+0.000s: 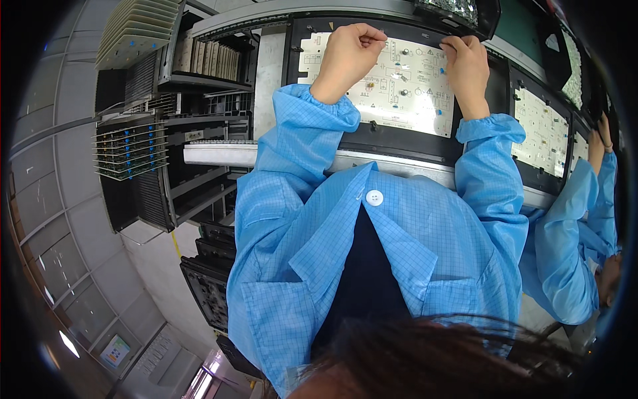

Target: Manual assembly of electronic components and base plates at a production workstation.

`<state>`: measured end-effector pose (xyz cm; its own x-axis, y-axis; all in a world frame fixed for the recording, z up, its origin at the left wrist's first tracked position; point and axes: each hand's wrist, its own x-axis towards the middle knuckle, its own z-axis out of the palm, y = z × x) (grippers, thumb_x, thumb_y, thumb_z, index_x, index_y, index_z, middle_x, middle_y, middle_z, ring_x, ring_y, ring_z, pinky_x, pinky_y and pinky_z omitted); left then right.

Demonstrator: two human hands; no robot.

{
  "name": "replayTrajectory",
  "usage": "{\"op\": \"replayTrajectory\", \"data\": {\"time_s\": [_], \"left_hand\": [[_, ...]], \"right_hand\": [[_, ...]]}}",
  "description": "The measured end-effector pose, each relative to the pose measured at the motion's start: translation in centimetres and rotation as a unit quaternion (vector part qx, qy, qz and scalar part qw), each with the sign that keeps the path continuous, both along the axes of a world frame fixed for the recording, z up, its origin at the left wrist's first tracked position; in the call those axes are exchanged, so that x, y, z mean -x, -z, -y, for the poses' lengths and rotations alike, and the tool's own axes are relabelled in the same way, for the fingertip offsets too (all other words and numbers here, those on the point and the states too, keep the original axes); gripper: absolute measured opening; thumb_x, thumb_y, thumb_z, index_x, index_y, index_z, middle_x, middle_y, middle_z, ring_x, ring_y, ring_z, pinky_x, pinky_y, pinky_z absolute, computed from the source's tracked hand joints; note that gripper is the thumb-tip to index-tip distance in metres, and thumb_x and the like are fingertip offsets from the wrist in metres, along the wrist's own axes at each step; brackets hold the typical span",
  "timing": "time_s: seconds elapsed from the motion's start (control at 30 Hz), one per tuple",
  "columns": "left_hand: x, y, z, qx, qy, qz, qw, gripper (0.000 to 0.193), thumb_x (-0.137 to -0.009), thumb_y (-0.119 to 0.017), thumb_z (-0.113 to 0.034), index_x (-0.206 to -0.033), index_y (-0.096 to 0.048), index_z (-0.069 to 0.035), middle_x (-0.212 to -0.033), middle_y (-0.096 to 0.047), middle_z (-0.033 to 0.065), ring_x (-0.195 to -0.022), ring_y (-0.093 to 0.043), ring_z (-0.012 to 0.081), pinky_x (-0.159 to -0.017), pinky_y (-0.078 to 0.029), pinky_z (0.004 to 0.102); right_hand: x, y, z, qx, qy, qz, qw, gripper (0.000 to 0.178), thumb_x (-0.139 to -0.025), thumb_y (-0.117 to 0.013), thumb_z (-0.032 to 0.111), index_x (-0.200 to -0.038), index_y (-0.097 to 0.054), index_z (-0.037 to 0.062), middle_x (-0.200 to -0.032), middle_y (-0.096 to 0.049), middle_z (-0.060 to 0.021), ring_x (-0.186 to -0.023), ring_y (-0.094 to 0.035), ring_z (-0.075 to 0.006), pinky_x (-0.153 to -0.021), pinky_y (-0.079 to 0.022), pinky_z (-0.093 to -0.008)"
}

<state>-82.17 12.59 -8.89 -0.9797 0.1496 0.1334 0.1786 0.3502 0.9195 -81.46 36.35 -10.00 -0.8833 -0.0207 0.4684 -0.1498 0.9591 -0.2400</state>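
A white circuit board (425, 110) with small blue and dark components lies in a black carrier (399, 146) in front of me. Over the board's left part is my left hand (349, 60), thumb and fingertips pinched together near its far edge. My right hand (467, 70) is at the board's far right corner, its thumb and fingers also pinched. Whatever either pinch holds, if anything, is too small to make out. Black clips (373, 125) stand at the carrier's near edge.
Black bins of small parts (458, 10) stand beyond the carrier. Rightward along the line, a second board (541, 130) sits in its carrier, near a co-worker in a blue sleeve (565, 219). Racks of stacked boards (133, 149) stand at left, beside the metal rail (219, 153).
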Motion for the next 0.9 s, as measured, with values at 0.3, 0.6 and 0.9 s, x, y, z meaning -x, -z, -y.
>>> {"op": "replayTrajectory", "data": {"time_s": [0.3, 0.6, 0.9], "left_hand": [[0.2, 0.0, 0.0, 0.013, -0.003, 0.023, 1.000, 0.015, -0.085, -0.069, -0.009, -0.097, -0.072, 0.000, -0.084, -0.071, 0.0079, -0.075, -0.065, 0.0112, -0.067, -0.053, 0.0225], [0.1, -0.2, 0.5, -0.011, -0.015, 0.012, 1.000, 0.012, -0.084, -0.067, -0.007, -0.093, -0.072, 0.001, -0.081, -0.071, 0.0100, -0.073, -0.067, 0.0156, -0.068, -0.054, 0.0270], [0.0, 0.0, 0.8, 0.003, 0.002, 0.018, 1.000, 0.016, -0.085, -0.069, -0.008, -0.098, -0.072, 0.000, -0.086, -0.071, 0.0077, -0.078, -0.066, 0.0112, -0.070, -0.053, 0.0225]], "right_hand": [[3.8, 1.6, 0.7, -0.100, -0.104, 0.035, 0.989, 0.012, -0.087, -0.062, 0.014, -0.092, -0.072, 0.0084, -0.092, -0.064, -0.0069, -0.093, -0.061, -0.0278, -0.076, -0.052, -0.0399], [1.7, -0.1, -3.9, 0.268, -0.020, 0.152, 0.951, 0.016, -0.091, -0.062, 0.009, -0.103, -0.069, 0.0005, -0.087, -0.071, -0.0071, -0.079, -0.066, -0.0117, -0.071, -0.052, -0.0239], [-0.1, -0.4, -2.5, 0.225, 0.051, 0.183, 0.956, 0.020, -0.088, -0.065, 0.012, -0.104, -0.071, 0.0001, -0.088, -0.072, -0.0078, -0.079, -0.067, -0.0119, -0.073, -0.052, -0.0240]]}}
